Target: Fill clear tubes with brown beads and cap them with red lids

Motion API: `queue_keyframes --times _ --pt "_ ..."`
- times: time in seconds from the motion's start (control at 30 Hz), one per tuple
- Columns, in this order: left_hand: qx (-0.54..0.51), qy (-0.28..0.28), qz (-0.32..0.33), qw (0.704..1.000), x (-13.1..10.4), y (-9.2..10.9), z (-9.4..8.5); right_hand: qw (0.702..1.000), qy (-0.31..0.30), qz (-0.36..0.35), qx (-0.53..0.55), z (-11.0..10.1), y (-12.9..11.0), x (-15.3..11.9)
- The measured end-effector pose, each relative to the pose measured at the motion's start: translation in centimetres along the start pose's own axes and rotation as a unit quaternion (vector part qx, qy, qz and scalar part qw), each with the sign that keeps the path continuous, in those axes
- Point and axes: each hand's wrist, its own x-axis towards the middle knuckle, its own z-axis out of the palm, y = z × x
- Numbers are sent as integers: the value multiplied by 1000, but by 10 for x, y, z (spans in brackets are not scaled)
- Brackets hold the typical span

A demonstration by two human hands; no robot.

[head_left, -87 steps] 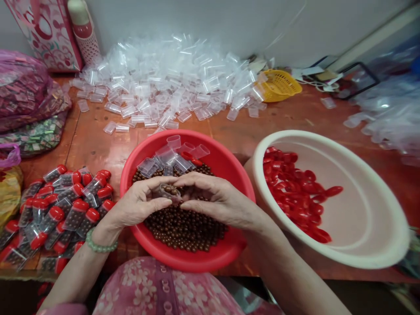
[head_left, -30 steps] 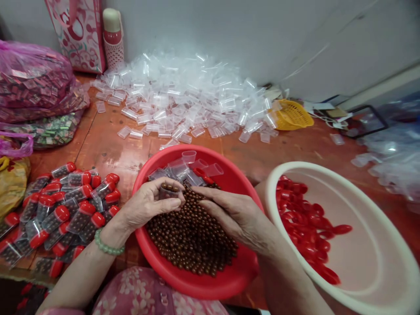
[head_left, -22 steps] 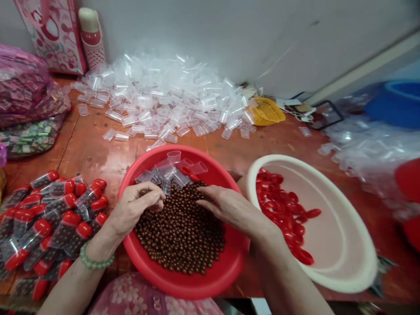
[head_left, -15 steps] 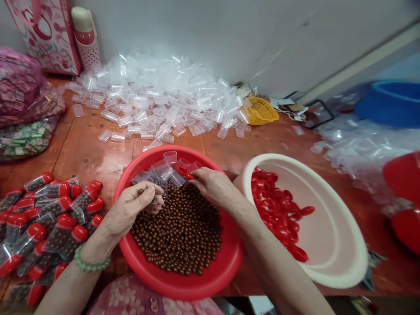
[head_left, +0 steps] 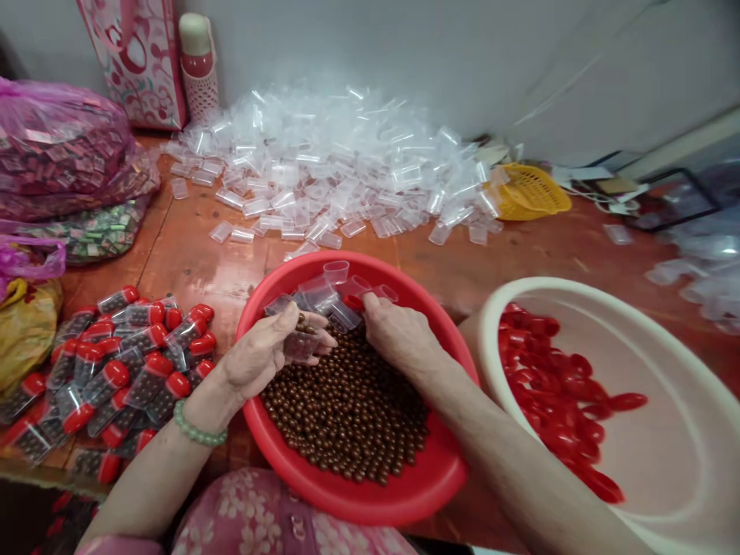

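A red basin holds many brown balls, with clear plastic containers heaped at its back. Over the basin's left side, my left hand has its fingers wrapped round a clear container with brown balls in it. Beside the heap at the back, my right hand is closed with its fingertips on a red cap. More red caps lie in the cream basin. Filled, red-capped containers are piled on the table at the left.
A large pile of clear containers lies along the wall, with a yellow basket at its right end. Purple bags, a patterned bag and a flask stand at the back left. More clear containers lie far right.
The view has shifted left, so everything appears further right. My left hand has loosened somewhat, showing more of the filled container. My right hand stays by the red cap.
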Motion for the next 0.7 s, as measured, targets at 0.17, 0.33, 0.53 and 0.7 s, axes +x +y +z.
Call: queue_keyframes --times 0.17,0.33,0.53,0.7 --pt "3 -1 9 1000 1 -3 -2 1000 -3 -4 0 -1 1 -6" --pt "-23 13 11 1000 2 -4 -4 1000 18 -2 10 -4 6 -14" --pt "-40 -8 -4 999 1 -3 -4 918 147 5 369 -9 13 -46" --pt "-44 -14 -7 999 -1 -1 -3 701 65 -71 707 -13 -13 -69"
